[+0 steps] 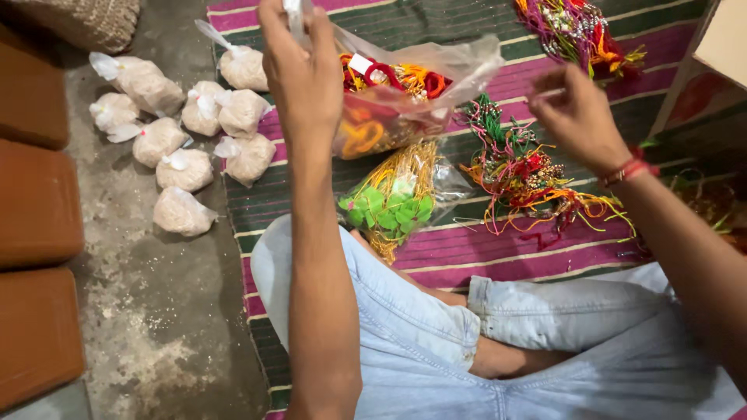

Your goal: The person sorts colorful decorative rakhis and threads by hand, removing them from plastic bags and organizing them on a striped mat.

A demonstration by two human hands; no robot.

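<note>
Two hands worked at the top of the frame: the left hand [305, 74] pinched a clear plastic bag [405, 97] of coloured thread bracelets at upper centre, while the right hand [577, 117] nipped a thin strand above a loose bracelet heap [529, 175] on the striped mat [482, 257].

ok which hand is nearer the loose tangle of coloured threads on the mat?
Right. The right hand hovers just above and right of the thread tangle; the left hand is further left, holding up the clear bag.

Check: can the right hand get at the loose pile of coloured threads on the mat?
Probably yes. The right hand hovers just above the thread pile, nothing lying between; it pinches something thin, so its grip isn't fully free.
</note>
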